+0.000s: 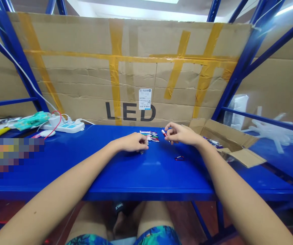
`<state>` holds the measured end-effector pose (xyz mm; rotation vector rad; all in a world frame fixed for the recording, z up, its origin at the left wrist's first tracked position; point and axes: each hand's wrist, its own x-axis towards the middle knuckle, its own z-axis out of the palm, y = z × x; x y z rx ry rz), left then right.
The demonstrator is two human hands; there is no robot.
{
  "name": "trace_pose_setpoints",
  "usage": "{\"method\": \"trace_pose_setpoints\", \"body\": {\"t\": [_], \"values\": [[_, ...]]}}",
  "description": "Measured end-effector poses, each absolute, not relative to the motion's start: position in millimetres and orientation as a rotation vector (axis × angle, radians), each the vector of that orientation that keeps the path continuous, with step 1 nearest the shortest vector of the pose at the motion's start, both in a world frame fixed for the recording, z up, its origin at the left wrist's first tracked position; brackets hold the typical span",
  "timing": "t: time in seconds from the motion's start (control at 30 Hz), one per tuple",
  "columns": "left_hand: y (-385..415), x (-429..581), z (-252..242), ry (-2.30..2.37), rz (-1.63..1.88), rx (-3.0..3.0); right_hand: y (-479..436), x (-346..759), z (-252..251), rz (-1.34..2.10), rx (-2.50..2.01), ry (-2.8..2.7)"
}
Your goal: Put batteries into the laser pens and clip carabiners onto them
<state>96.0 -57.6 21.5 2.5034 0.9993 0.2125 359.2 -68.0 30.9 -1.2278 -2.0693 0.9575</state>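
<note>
A bunch of slim metal tubes [149,136] in mixed colours, probably small flashlights, is laid on a blue table [156,180] at about 12 o'clock, just between the 2 hands. The colours are seen as red, green, blue and silver, though the exact count cannot be told at this size.

A red tube [164,133] is pinched by the right hand [181,133], its fingers [173,131] clenched on it at about 1 o'clock and just beside the bunch. The left hand [132,142] is held low over the table, just left of the bunch, with its fingers [139,140] curled downward. A small silver piece [141,152] is seen just under them, but whether it is grasped cannot be told.

A red carabiner [179,158] is left lying apart at about 1 o'clock, below the right hand. Further metal pieces [213,142] are seen at 2 o'clock, by the edge of an open cardboard box [228,139].

As far as can be judged, the work is at an early or middle stage: 1 tube is taken up, while most are left in the bunch.

A power strip [64,126] is placed at 10 o'clock, and a cardboard sheet [131,68] printed "LED" is fixed behind the table with yellow tape.
</note>
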Motion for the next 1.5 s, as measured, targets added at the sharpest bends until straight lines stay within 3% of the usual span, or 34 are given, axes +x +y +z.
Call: {"method": "trace_pose_setpoints", "body": {"t": [0.13,0.33,1.23,1.5], "values": [[-53,101,13,1.130,0.351,2.775,-60,353,18,0.886,-1.206,-2.017],[-46,107,0,1.221,0.253,2.878,-61,339,7,0.850,-1.159,-2.016],[-43,102,2,1.222,0.270,2.746,-68,326,2,0.875,-1.088,-2.238],[-61,107,16,1.057,0.934,2.626,-71,323,2,0.783,-1.082,-2.262]]}}
